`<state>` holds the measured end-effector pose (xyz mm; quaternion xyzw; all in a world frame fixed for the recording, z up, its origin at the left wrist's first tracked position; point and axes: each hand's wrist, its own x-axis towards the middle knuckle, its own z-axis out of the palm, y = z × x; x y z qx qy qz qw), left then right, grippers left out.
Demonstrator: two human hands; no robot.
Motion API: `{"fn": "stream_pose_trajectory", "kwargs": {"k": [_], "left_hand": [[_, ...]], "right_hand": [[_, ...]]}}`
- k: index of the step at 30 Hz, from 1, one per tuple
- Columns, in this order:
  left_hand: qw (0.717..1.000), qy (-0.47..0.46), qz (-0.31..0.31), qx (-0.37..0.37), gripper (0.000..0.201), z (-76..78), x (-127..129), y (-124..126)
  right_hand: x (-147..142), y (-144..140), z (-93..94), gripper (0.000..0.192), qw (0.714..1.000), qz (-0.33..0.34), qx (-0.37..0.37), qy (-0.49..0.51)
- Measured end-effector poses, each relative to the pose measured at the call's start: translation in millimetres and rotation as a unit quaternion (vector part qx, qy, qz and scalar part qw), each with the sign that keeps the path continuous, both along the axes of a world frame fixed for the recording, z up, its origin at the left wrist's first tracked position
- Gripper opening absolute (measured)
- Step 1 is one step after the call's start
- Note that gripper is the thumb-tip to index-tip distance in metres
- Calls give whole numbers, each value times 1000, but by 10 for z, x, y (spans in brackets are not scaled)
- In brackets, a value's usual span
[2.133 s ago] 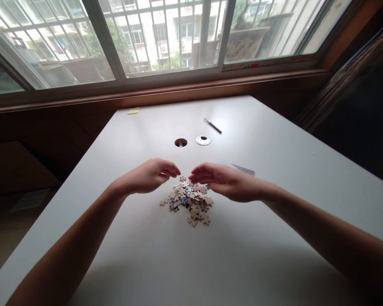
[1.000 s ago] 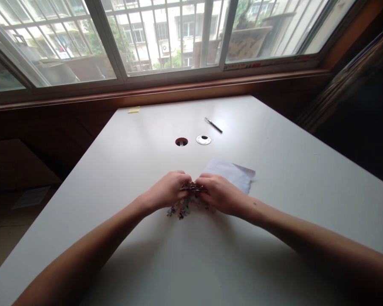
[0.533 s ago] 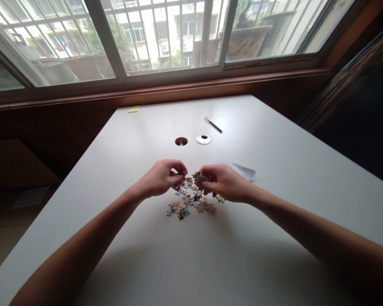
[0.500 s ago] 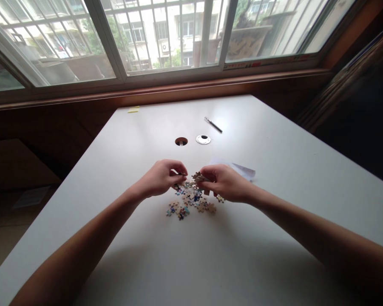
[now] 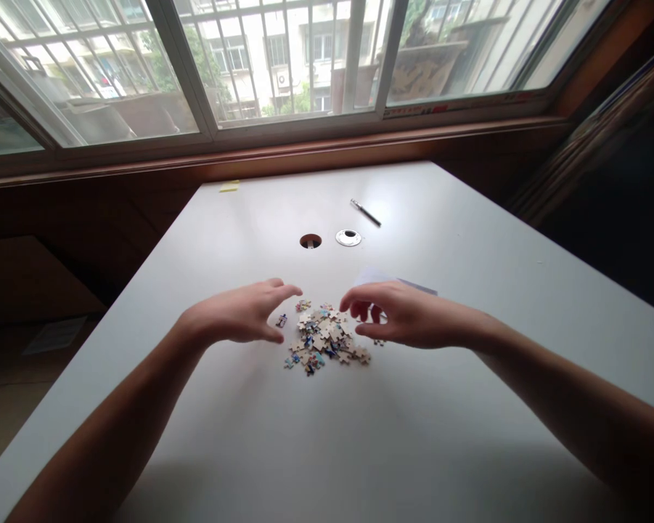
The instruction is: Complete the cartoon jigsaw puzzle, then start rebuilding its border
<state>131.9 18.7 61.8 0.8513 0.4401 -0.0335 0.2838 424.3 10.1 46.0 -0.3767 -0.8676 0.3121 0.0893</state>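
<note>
A loose pile of jigsaw puzzle pieces [image 5: 327,335] lies on the white table, some showing plain tan backs and others coloured printed faces. My left hand [image 5: 250,311] is just left of the pile, thumb and fingers apart, holding nothing. Close to its fingertips lies a single dark printed puzzle piece [image 5: 281,320]. At the pile's right side is my right hand [image 5: 395,314], its fingers curved and apart from the thumb with nothing between them. A few pieces beneath the right hand are partly hidden.
Behind my right hand lies a sheet of paper [image 5: 419,285], partly covered. Farther back are a round hole [image 5: 310,241] in the table [image 5: 239,436], a silver grommet cover [image 5: 348,237] and a pen [image 5: 366,213]. Yellow tape [image 5: 229,187] marks the far edge, below a barred window.
Both hands have let go of the puzzle pieces they held, which now lie on the pile. The hands have opened and moved apart, left hand leftward, right hand slightly rightward.
</note>
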Motion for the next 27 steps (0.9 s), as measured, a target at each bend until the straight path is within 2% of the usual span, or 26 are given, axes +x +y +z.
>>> {"fn": "stream_pose_trajectory", "kwargs": {"k": [2, 3, 5, 8, 10, 13, 15, 16, 19, 22, 24, 27], "left_hand": [[998, 62, -3, -2, 89, -89, 25, -33], [997, 73, -5, -7, 94, -130, 66, -51], [998, 55, -24, -4, 87, -185, 179, -84], [998, -10, -69, 5, 60, -181, 301, -99], [997, -24, -73, 6, 53, -149, 279, -77], [998, 19, -47, 29, 70, -129, 145, -17], [997, 39, -51, 40, 81, -153, 88, 17], [997, 35, -60, 42, 81, -175, 87, 28], [994, -20, -86, 70, 53, -268, 189, 43], [986, -84, -104, 105, 36, -374, 343, 37], [982, -125, -108, 95, 29, -426, 418, 30], [976, -181, -97, 68, 16, -422, 448, 32]], "right_hand": [[29, -32, -17, 28, 996, -21, 28, -86], [29, -56, -40, 32, 991, -26, 26, -127], [-10, -108, -99, 34, 984, -18, 5, -176], [-121, -163, -154, 20, 995, 19, 18, -101], [-170, -163, -144, 15, 997, 31, 39, -52], [-154, -125, -95, 16, 996, 15, 49, -68], [-114, -101, -74, 19, 994, 2, 45, -95], [-98, -94, -74, 18, 994, -2, 42, -100], [-91, -96, -109, 14, 996, -17, 38, -75], [-132, -111, -200, 27, 997, -27, 42, -58], [-171, -116, -279, 33, 997, -25, 43, -56], [-223, -106, -367, 15, 997, -29, 62, -19]]}}
